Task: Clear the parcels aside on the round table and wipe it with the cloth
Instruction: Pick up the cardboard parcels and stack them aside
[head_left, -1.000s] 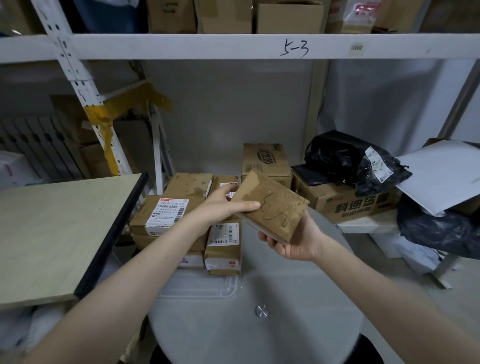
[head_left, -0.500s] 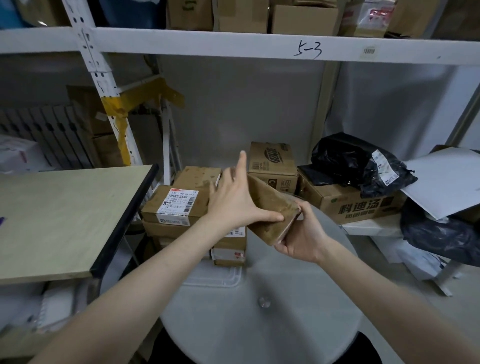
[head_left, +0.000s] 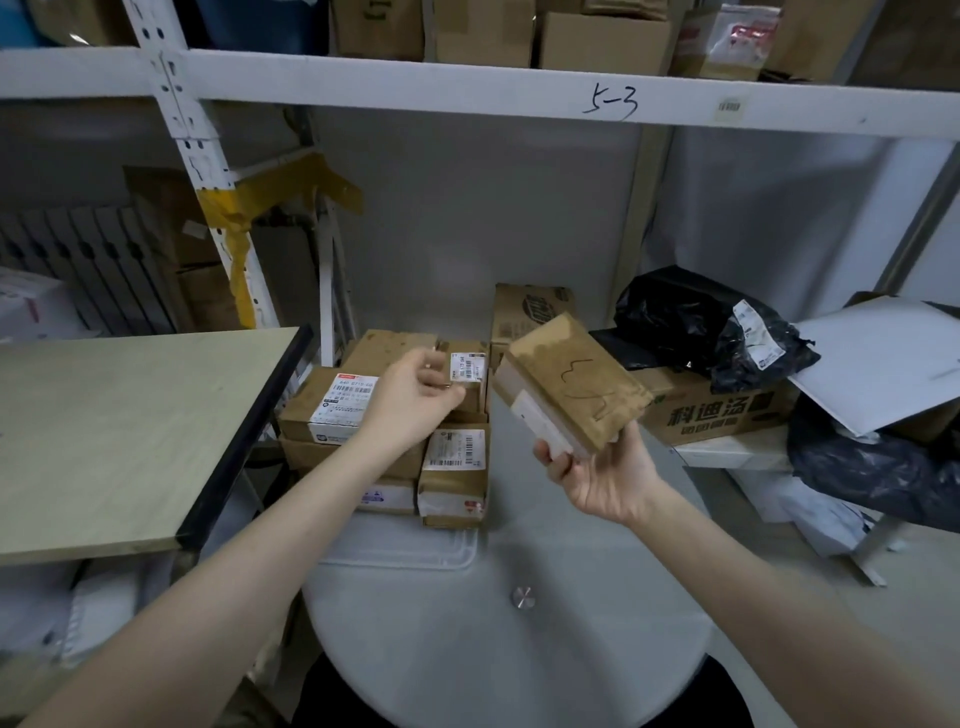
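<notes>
The round grey table (head_left: 467, 649) fills the lower middle, with a metal stud (head_left: 522, 597) at its centre. My right hand (head_left: 602, 473) grips a flat brown parcel (head_left: 571, 384) from below and holds it tilted above the table's far edge. My left hand (head_left: 410, 400) is off that parcel, fingers loosely curled, at the labelled small box (head_left: 467, 369) on top of a stack of brown parcels (head_left: 332, 410) at the table's far left. Another labelled parcel (head_left: 454, 470) stands at the front of the stack. No cloth is in view.
A wooden tabletop with a black edge (head_left: 104, 426) stands at the left. Behind the table are a printed carton (head_left: 717, 410), black plastic bags (head_left: 701, 322) and a white board (head_left: 883, 358). A shelf beam (head_left: 467, 88) runs overhead. A clear plastic tray (head_left: 405, 545) lies under the stack.
My left hand let go of the flat brown parcel and moved left to the stack. My right hand tilted the parcel back up and carried it to the right.
</notes>
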